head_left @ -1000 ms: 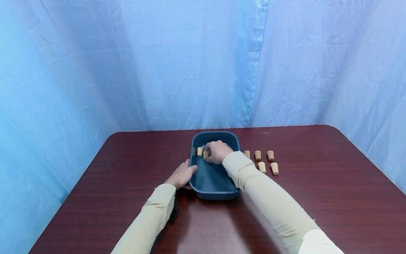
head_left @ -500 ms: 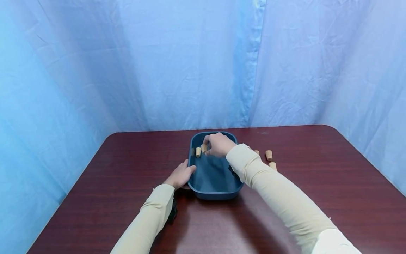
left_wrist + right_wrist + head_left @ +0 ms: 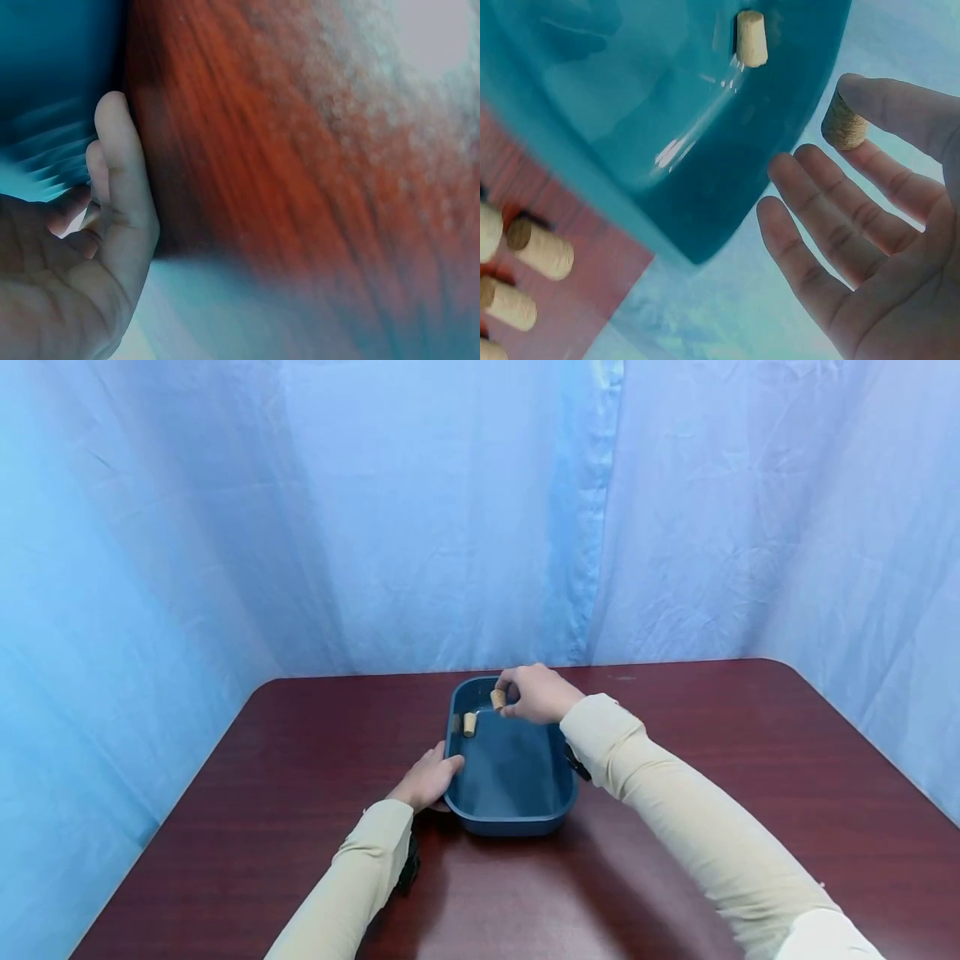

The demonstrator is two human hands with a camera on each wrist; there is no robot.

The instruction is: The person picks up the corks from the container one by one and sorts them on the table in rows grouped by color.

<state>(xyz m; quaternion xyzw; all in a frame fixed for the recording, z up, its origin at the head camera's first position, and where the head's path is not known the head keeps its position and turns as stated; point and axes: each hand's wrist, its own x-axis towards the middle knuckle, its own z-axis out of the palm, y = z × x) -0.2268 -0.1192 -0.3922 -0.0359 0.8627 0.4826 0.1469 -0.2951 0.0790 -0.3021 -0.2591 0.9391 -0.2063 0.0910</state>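
Observation:
Pinched between the thumb and index finger of my right hand (image 3: 542,695) is a tapered cork stopper (image 3: 845,124). That hand is raised over the far part of a dark blue rectangular bin (image 3: 517,821); its other fingers are extended in the right wrist view. A second cork stopper (image 3: 469,724) lies inside the bin near the far left. My left hand (image 3: 429,778) holds the bin's left side, thumb at the rim and fingers along the outside. In the left wrist view, the left hand (image 3: 90,247) lies close against the bin's wall.
Several more corks (image 3: 540,249) lie on the reddish-brown table (image 3: 262,810) to the right of the bin; the right arm hides them in the head view. Light blue curtains (image 3: 450,527) hang behind the table and at both sides.
My right hand has lifted the cork from low inside the bin and moved up and slightly right. The right forearm now covers the corks on the table. The left hand stays at the bin.

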